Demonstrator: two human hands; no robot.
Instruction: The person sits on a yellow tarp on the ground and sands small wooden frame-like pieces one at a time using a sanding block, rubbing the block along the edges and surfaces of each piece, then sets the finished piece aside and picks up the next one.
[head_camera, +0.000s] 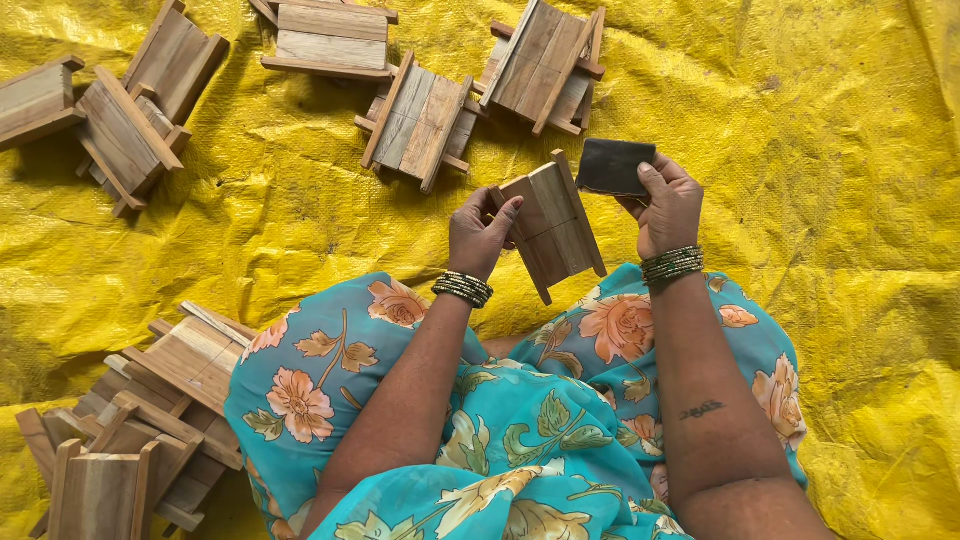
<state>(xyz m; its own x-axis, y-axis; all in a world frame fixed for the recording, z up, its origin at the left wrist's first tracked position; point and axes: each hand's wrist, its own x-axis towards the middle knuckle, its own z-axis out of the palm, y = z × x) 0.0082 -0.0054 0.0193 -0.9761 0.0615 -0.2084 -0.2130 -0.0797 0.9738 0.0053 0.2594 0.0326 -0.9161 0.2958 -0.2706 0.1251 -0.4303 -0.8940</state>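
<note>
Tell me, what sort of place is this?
Probably an informal woodcraft work spot on the ground: a yellow tarp is spread as the floor, with many small wooden pieces scattered about and stacked.

One held wooden stand (551, 229), one dark sanding sheet (612, 166), two hands

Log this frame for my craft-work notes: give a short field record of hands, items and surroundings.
left hand: left hand grips the small slatted wooden stand, tilted
right hand: right hand holds a dark rectangular abrasive-looking sheet beside the stand's upper edge
surface: crinkled yellow woven tarp
ahead: similar wooden stands scattered
person's left: stacked wooden stands
clothing: turquoise floral garment
</note>
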